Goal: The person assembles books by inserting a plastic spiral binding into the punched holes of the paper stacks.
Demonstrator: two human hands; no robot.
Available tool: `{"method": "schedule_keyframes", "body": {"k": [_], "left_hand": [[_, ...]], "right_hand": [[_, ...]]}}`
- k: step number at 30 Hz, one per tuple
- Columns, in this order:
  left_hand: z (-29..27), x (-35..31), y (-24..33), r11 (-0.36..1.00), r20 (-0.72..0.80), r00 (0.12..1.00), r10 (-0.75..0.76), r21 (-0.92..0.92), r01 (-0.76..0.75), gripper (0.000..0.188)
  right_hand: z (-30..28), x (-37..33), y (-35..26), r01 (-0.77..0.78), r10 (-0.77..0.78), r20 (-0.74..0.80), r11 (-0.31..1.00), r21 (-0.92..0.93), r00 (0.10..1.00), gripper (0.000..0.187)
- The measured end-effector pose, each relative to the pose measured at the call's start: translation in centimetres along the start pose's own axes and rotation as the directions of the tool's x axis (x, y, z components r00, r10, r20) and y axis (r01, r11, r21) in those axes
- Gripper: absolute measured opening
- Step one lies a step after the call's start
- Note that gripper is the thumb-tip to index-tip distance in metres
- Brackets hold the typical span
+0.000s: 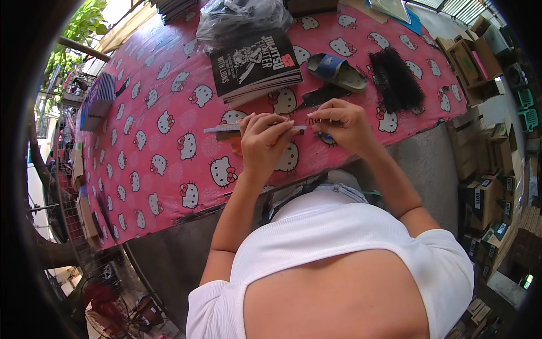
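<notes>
My left hand (pixel 264 137) is closed around a thin booklet (pixel 216 129), held edge-on above the table's near side. Orange shows under it, beside my fingers. My right hand (pixel 345 127) pinches what looks like a short dark spiral binding coil (pixel 310 121), close to the booklet's right end. Whether the coil has entered the paper I cannot make out. Beyond my hands lies a stack of black-covered booklets (pixel 257 65). To the right of it sits a blue slipper (pixel 337 72), and farther right a pile of black spiral coils (pixel 396 80).
A pink cartoon-cat tablecloth (pixel 141 186) covers the table. A clear plastic bag (pixel 243 22) lies behind the black booklets. Purple-edged booklets (pixel 98 101) are stacked at the left edge. Cardboard boxes (pixel 480 203) stand on the right, and a red fan (pixel 104 302) at the lower left.
</notes>
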State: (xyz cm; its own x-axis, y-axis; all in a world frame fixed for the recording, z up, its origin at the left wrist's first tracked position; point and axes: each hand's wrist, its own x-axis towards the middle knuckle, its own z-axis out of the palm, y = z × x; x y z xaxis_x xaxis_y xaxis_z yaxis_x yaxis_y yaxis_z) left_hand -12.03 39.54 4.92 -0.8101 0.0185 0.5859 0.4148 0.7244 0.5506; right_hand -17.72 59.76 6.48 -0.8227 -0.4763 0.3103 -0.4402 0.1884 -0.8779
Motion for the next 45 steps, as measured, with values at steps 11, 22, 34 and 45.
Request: {"method": "schedule_keyframes", "body": {"k": [11, 22, 34, 45], "left_hand": [[-0.1, -1.9, -0.8, 0.989, -0.049, 0.988, 0.147, -0.003, -0.148, 0.020], [0.1, -0.4, 0.2, 1.000, -0.034, 0.999, 0.005, -0.002, -0.005, 0.022], [-0.1, -0.6, -0.7, 0.982, -0.012, 0.994, -0.106, 0.158, 0.106, 0.022], [0.5, -0.8, 1.7, 0.941, -0.102, 0.971, -0.217, 0.242, 0.236, 0.016]], "right_hand": [[0.2, 0.5, -0.4, 0.066, -0.049, 0.195, 0.994, -0.083, 0.980, 0.026], [-0.4, 0.6, -0.7, 0.010, 0.026, 0.289, 0.993, -0.120, 0.957, 0.014], [2.3, 0.6, -2.2, 0.049, -0.039, 0.029, 0.883, -0.466, 0.999, 0.018], [1.3, 1.2, -1.4, 0.084, -0.067, 0.060, 0.933, -0.350, 0.996, 0.022]]}}
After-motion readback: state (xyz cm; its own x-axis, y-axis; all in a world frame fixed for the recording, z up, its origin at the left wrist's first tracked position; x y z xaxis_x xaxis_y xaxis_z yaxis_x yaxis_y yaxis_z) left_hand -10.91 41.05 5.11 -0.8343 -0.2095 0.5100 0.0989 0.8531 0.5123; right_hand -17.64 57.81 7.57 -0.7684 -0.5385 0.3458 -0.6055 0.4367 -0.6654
